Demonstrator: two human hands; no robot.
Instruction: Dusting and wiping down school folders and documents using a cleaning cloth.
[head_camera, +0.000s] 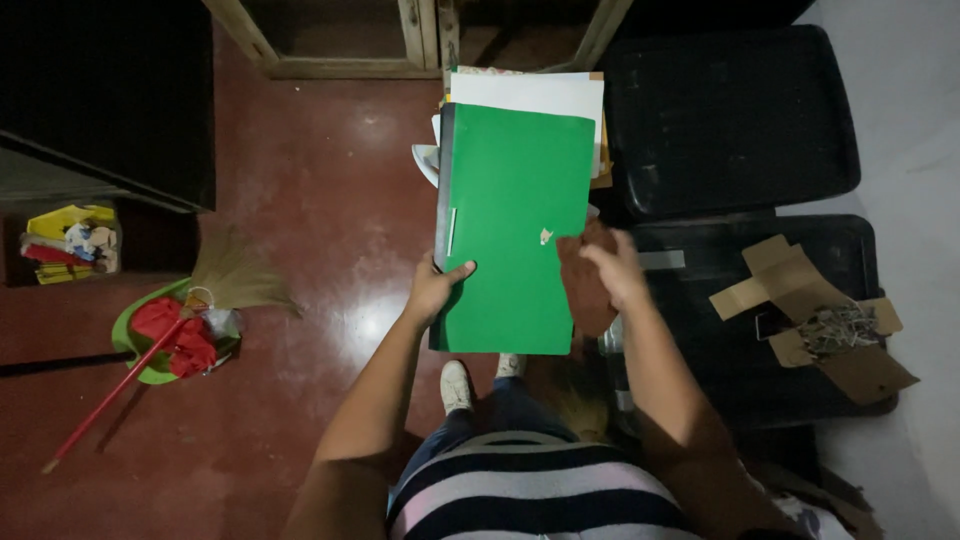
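A person in a striped top stood on a dark red floor, seen from above. The left hand was clamped on the left edge of a green folder, thumb on its cover, holding it flat at the centre of view. The right hand pressed a brown cloth against the folder's right edge, at about 4 o'clock on the cover; the fingers were blurred, so their grip could not be told. White papers lay under the folder and showed beyond its far end, at 12 o'clock. At 2 o'clock sat a black plastic bin; at 4 o'clock an opened cardboard box rested on a second black lid. At 9 o'clock a green dustpan and a red-handled broom lay on the floor.
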